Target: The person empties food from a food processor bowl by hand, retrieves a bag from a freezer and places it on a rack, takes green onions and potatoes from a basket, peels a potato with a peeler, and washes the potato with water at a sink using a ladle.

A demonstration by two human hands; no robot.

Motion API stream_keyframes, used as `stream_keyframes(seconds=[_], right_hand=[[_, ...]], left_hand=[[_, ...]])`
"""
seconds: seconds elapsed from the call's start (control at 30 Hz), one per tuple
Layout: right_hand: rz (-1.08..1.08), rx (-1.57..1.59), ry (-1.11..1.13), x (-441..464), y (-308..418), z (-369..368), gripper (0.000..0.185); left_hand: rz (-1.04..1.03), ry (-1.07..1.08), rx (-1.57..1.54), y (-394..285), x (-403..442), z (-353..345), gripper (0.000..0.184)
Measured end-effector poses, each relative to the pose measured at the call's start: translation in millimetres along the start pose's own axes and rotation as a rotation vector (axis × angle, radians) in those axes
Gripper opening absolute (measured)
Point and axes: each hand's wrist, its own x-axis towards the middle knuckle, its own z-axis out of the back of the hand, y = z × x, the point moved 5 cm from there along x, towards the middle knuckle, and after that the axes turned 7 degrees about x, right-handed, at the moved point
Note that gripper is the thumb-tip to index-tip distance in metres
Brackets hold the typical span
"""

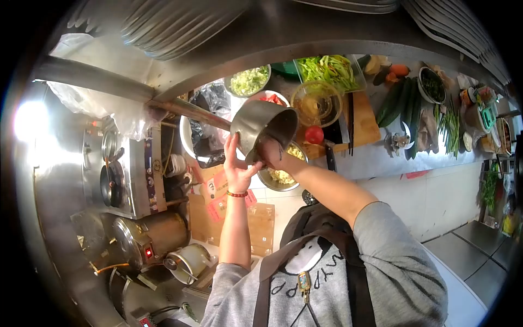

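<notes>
My left hand (pixel 238 168) grips the outside of a deep metal bowl (pixel 259 120), fingers and thumb against its wall. The bowl is tilted on its side, with its mouth facing right. My right hand (pixel 272 152) reaches into the bowl's mouth; its fingers are hidden, so I cannot tell what they hold. Beneath my hands sits another metal bowl (pixel 283 186) with yellow crumbly food (pixel 281 176) in it. Just behind the tilted bowl, a dish with red chopped pieces (pixel 272 98) shows in part.
A tomato (pixel 314 134), a knife (pixel 330 158) and a cutting board (pixel 364 120) lie to the right, near a clear bowl (pixel 317 103). Farther right are cucumbers (pixel 392 103). A bowl of chopped greens (pixel 250 82) stands behind. A metal shelf (pixel 272 54) hangs overhead.
</notes>
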Motion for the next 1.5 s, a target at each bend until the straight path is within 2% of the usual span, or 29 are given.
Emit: stream_keyframes(seconds=[0.1,0.17,0.2,0.23,0.3,0.33,0.37,0.43,0.47,0.5,0.57,0.6,0.63,0.67,0.7,0.77,0.83,0.97,1.0,1.07,1.1,1.17,1.2,1.27,1.3,1.37,1.4,1.47,1.5], right_hand=[[0.024,0.051,-0.186,-18,6,-9,0.026],[0.012,-0.284,-0.026,-31,15,-13,0.028],[0.042,-0.308,-0.168,-42,16,-11,0.029],[0.041,-0.313,-0.175,-47,18,-7,0.029],[-0.045,-0.395,-0.050,-59,16,0,0.031],[0.056,-1.067,0.036,-61,29,0,0.033],[0.053,-1.069,0.038,-63,26,0,0.033],[-0.041,-0.579,-0.219,-72,15,17,0.037],[-0.016,-0.358,-0.296,-74,6,27,0.045],[-0.016,-0.356,-0.296,-70,8,20,0.045],[0.027,0.452,-0.560,-66,8,19,0.056],[0.033,0.446,-0.580,-62,2,27,0.066],[0.125,0.614,-0.363,-63,8,8,0.072],[0.067,0.593,-0.345,-67,20,-20,0.075],[0.009,0.572,-0.327,-71,29,-41,0.078],[0.068,0.472,0.006,-74,31,-54,0.080],[0.064,0.477,-0.381,-83,23,-42,0.078],[0.006,0.216,-0.474,-97,22,-41,0.069],[-0.024,0.212,-0.530,-100,20,-34,0.058],[-0.005,0.114,-0.499,-111,14,-37,0.053],[0.019,0.016,-0.458,-114,17,-42,0.047],[0.018,-0.229,-0.584,-115,40,-52,0.042],[-0.022,-0.189,-0.730,-120,63,-92,0.040],[0.322,-0.303,-0.277,-100,26,-14,0.036],[0.331,-0.305,-0.274,-102,18,-15,0.036],[-0.005,-0.454,-0.455,-108,-19,-13,0.033],[-0.069,-0.221,-0.574,-109,-30,-4,0.031],[-0.067,-0.242,-0.623,-107,-23,23,0.029],[-0.062,-0.243,-0.651,-104,-21,28,0.029]], left_hand=[[0.033,-0.050,0.144,14,6,8,0.090],[0.037,-0.065,0.187,25,10,11,0.089],[0.033,-0.065,0.199,31,12,12,0.088],[0.029,-0.065,0.211,37,14,13,0.087],[0.018,-0.103,0.131,13,16,6,0.086],[0.008,-0.125,0.095,7,15,5,0.086],[-0.003,-0.145,0.059,1,14,5,0.086],[-0.170,-0.149,0.061,-38,9,4,0.088],[-0.121,-0.192,0.156,-33,-7,12,0.089],[-0.069,-0.232,0.251,-29,-22,19,0.091],[-0.060,-0.289,0.304,-33,-52,18,0.095],[-0.108,-0.310,0.266,-40,-67,9,0.095],[-0.164,-0.321,0.194,-50,-80,-3,0.095],[-0.223,-0.265,0.356,-66,-89,-15,0.093],[-0.323,-0.236,0.311,-67,-95,-24,0.089],[-0.299,-0.288,0.310,-60,-103,-28,0.086],[-0.251,-0.283,0.313,-40,-105,-25,0.085],[-0.221,-0.284,0.296,-15,-97,-16,0.083],[-0.206,-0.266,0.412,-14,-93,-13,0.083],[-0.219,-0.211,0.639,-9,-86,-5,0.082],[-0.207,-0.218,0.566,-5,-84,-6,0.083],[-0.171,-0.245,0.355,-3,-83,-9,0.084],[-0.156,-0.255,0.302,-5,-85,-11,0.086],[-0.174,-0.272,0.278,-10,-81,-20,0.087],[-0.190,-0.302,0.252,-11,-75,-22,0.089],[-0.163,-0.368,0.309,-19,-60,-13,0.088],[-0.162,-0.384,0.374,-32,-49,-8,0.088],[-0.324,-0.435,0.386,-80,-43,-8,0.090],[-0.326,-0.433,0.387,-83,-45,-4,0.090]])
